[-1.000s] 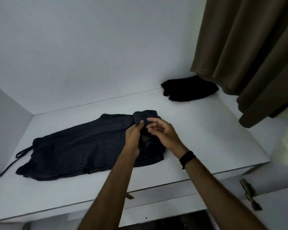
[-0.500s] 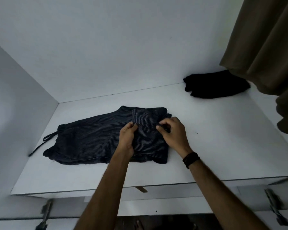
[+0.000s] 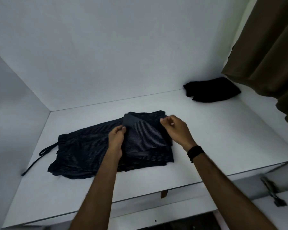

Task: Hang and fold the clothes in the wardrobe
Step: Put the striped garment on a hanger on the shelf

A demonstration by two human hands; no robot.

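Two hands, left (image 3: 117, 138) and right (image 3: 176, 128), each pinching one striped garment (image 3: 83, 150); one black garment (image 3: 211, 90) on shelf (image 3: 223, 146).

A white laminate wardrobe shelf (image 3: 223, 146) meets a plain white back wall (image 3: 123, 47) and a white side panel (image 3: 10, 105) on the left. Light is dim and even. Below the shelf's front edge sits a dark metal hinge (image 3: 272, 195).

White wardrobe shelf (image 3: 206, 146) with striped dark garment (image 3: 83, 150) and, well apart, black folded cloth (image 3: 211, 90)
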